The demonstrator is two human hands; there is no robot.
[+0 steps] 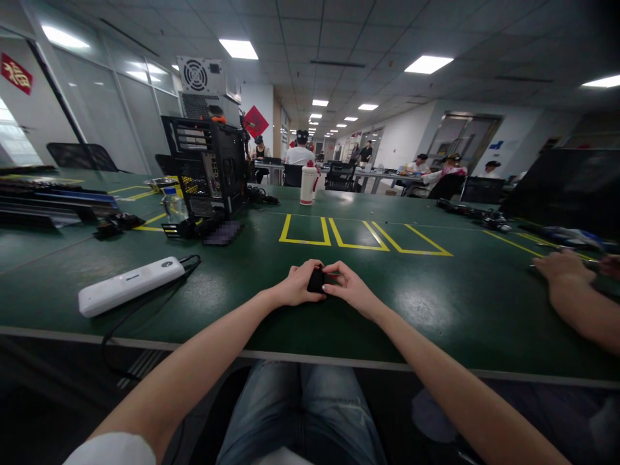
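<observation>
Near the front middle of the green table, my two hands meet around a small black object point(316, 280), roughly box-shaped; its kind cannot be made out. My left hand point(299, 284) is closed on it from the left, the fingers over its top and the thumb along its near side. From the right, the bent fingertips and thumb of my right hand point(349, 288) pinch at its right side. The object is small and dark, and my fingers hide part of it.
A white power bank-like device point(130, 286) with a black cable lies left on the table point(271, 323). Behind stand an open computer case point(213, 158) and a white bottle point(308, 184). Yellow tape point(358, 247) marks the tabletop. At right, another person's hand point(564, 266) rests near cables point(494, 219).
</observation>
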